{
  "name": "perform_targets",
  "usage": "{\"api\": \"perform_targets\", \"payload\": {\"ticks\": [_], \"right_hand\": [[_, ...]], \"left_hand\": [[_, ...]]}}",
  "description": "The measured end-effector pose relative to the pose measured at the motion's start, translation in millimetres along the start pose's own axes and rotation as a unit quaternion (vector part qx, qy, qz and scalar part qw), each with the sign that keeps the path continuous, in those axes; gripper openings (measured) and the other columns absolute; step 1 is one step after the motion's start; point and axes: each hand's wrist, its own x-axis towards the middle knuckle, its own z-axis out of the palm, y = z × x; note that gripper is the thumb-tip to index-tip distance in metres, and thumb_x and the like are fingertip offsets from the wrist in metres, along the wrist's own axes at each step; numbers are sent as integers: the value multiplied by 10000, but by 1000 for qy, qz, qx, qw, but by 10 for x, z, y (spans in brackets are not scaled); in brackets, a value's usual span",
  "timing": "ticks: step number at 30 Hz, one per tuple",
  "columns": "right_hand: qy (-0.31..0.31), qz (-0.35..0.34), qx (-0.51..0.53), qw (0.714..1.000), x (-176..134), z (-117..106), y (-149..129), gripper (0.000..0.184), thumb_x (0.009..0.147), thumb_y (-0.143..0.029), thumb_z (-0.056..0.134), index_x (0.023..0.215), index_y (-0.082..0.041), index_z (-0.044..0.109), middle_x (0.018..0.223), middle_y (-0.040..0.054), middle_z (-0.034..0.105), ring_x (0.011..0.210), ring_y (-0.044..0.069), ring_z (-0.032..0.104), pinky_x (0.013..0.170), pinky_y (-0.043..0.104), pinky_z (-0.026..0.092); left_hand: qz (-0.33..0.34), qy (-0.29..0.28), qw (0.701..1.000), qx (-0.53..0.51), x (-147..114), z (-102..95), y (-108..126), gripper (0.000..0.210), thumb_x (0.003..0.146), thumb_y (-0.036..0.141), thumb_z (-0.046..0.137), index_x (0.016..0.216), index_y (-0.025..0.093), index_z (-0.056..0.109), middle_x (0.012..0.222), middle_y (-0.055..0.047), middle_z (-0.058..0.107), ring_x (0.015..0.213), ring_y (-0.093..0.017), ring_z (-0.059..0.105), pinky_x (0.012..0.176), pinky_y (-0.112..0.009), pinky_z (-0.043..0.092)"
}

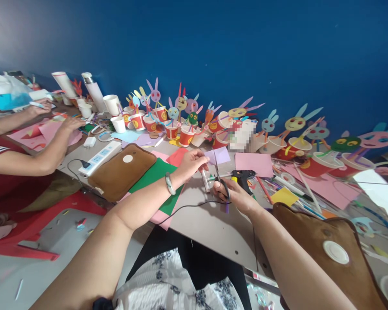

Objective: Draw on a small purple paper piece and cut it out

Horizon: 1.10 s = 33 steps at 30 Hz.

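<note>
Right hand (236, 196): curled closed around the handles of the scissors (226, 190).
Scissors: held above the counter (213, 232), blades pointed away from the body.
Green paper (157, 183): laid left of the scissors.
Glue gun (245, 178): laid just right of the scissors.
Left hand (194, 165): pinched closed left of the scissors; whether anything is gripped cannot be told.
Purple paper (223, 156): seen at the scissors' blades.
Paper cups (186, 137): set beyond the scissors.

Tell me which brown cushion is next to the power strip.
The brown cushion left of the green paper, alongside the white power strip; the other lies by the right forearm.
</note>
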Motion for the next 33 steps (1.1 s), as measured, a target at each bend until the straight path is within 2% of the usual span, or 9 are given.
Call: {"api": "perform_targets", "payload": {"ticks": [6,27,33], "right_hand": [[-20,4,-21,1000,15,-17,11,609,794,-786,571,692,-191,497,564,-33,417,536,105,348,506,264,276],[-30,-3,-8,1000,20,-11,24,585,833,-753,555,693,-189,495,560,-40,401,534,100,331,511,262,260],[-22,4,-14,1000,29,-5,25,610,798,-783,563,671,-192,482,578,-31,412,541,102,340,503,258,268]], "left_hand": [[-9,-5,1000,9,-19,9,32,141,790,215,663,755,162,538,544,33,603,496,-81,605,462,-171,388],[-22,-6,1000,13,-40,20,76,145,802,192,646,738,165,519,552,28,611,504,-84,615,465,-166,393],[-26,-4,1000,12,-32,16,67,156,793,207,664,742,166,522,547,34,601,503,-83,614,464,-166,391]]}}
